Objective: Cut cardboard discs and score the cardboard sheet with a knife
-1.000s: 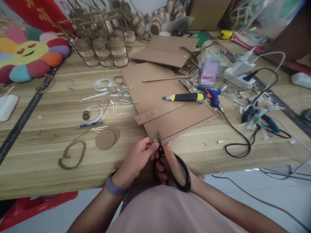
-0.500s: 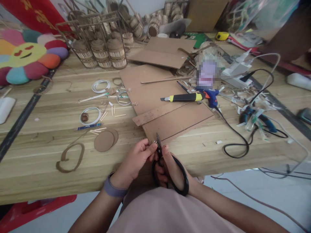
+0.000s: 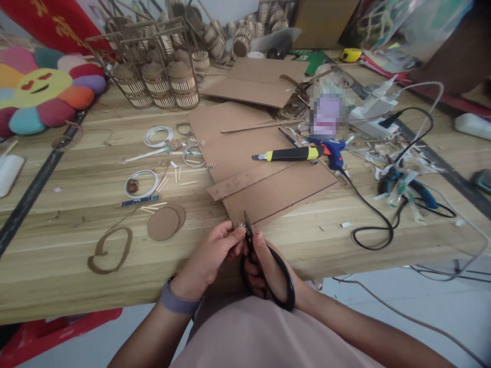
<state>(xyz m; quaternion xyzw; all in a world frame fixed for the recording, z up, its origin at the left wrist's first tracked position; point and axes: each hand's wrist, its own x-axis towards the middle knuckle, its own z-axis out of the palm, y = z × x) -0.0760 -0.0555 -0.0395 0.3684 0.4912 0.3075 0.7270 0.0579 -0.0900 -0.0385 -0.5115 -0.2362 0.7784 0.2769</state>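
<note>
My right hand point(image 3: 264, 271) is wrapped through the black handles of a pair of scissors point(image 3: 284, 286), blades pointing up and away over the table's front edge. My left hand point(image 3: 218, 250) pinches a tiny shiny piece point(image 3: 241, 225) against the scissor blades; its shape is too small to make out. Just beyond the blade tips lies a brown cardboard sheet point(image 3: 276, 197) with a narrow cardboard strip point(image 3: 238, 183) on it. A yellow and black utility knife point(image 3: 293, 154) rests on the sheet. Two cardboard discs point(image 3: 163, 223) overlap to the left of my left hand.
White tape rings point(image 3: 141, 184) and small sticks lie at left, near a coiled brown strip point(image 3: 125, 255). Behind stand small slatted baskets point(image 3: 183, 87). To the right are a blue glue gun point(image 3: 335, 153), pliers point(image 3: 420, 193), a power strip point(image 3: 374, 122) and looping cables.
Both hands and the scissors keep nearly the same pose. The whole view has shifted very slightly.
</note>
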